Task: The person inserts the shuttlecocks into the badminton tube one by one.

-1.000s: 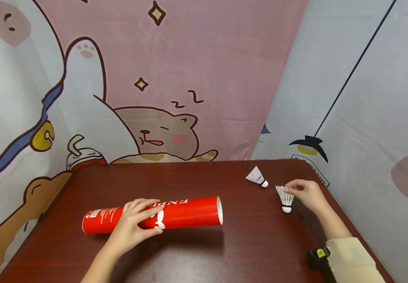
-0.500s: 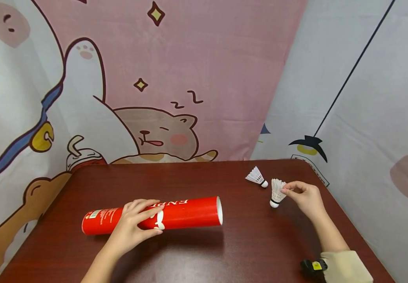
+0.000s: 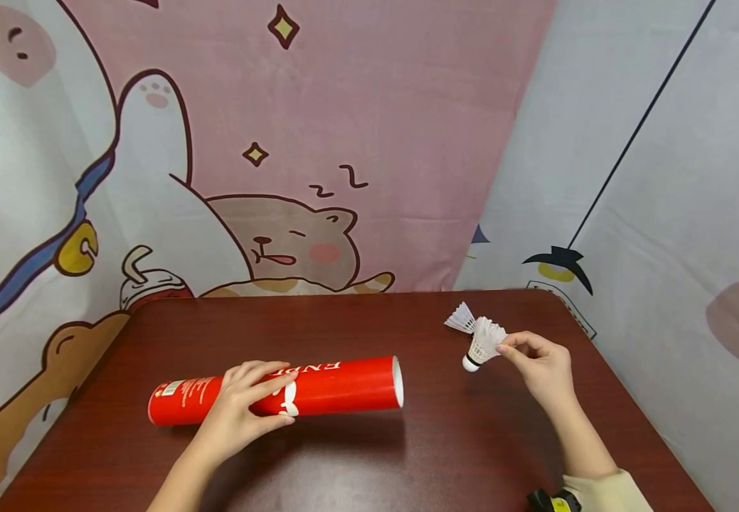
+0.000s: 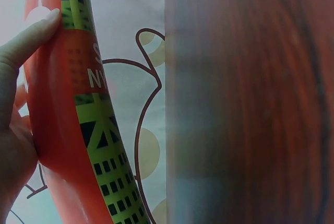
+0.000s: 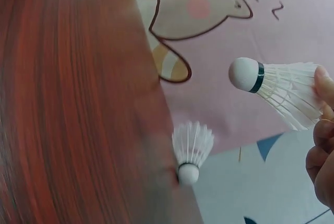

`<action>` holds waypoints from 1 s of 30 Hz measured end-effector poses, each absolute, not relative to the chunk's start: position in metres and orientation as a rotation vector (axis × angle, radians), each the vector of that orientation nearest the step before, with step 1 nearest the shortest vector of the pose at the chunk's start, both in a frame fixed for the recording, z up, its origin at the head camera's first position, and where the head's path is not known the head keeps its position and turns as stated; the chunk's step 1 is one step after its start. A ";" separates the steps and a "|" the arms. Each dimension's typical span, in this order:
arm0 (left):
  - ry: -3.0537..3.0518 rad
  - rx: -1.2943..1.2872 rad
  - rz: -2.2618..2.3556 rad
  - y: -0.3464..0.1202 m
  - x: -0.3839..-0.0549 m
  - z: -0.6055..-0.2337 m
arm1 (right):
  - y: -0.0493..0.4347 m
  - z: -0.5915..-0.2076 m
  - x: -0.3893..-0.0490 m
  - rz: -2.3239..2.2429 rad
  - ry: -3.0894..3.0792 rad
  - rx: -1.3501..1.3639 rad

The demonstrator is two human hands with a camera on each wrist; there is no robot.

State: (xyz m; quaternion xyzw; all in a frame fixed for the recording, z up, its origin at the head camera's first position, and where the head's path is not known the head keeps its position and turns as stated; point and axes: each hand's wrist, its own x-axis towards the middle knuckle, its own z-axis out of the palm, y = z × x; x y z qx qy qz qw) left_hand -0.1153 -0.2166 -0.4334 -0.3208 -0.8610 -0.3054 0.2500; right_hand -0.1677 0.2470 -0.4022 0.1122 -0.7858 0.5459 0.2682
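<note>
My left hand [image 3: 236, 405] grips a red cylindrical shuttlecock tube [image 3: 350, 385] round its middle. The tube's right end faces right and shows a white inside; that end is raised a little over its shadow. In the left wrist view, a green patterned band runs along the tube [image 4: 44, 145]. My right hand [image 3: 540, 366] pinches a white shuttlecock [image 3: 486, 341] by its feather skirt, cork pointing down and left. A second shuttlecock [image 3: 461, 318] lies on the table behind the held one, which hides its cork in the head view; the right wrist view shows this shuttlecock [image 5: 192, 145] whole.
The dark brown wooden table [image 3: 343, 469] reaches back to a cartoon-printed curtain [image 3: 407, 142]. A dark strap with a yellow patch [image 3: 560, 505] sits at the right wrist by the pale sleeve [image 3: 609, 492].
My right hand has moved left with the shuttlecock, which has tilted and now overlaps the second one in the head view. The left hand and the tube have stayed put.
</note>
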 end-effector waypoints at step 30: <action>-2.338 -0.883 -0.827 -0.217 -0.116 -0.434 | 0.162 -0.408 -0.139 1.877 -1.644 0.816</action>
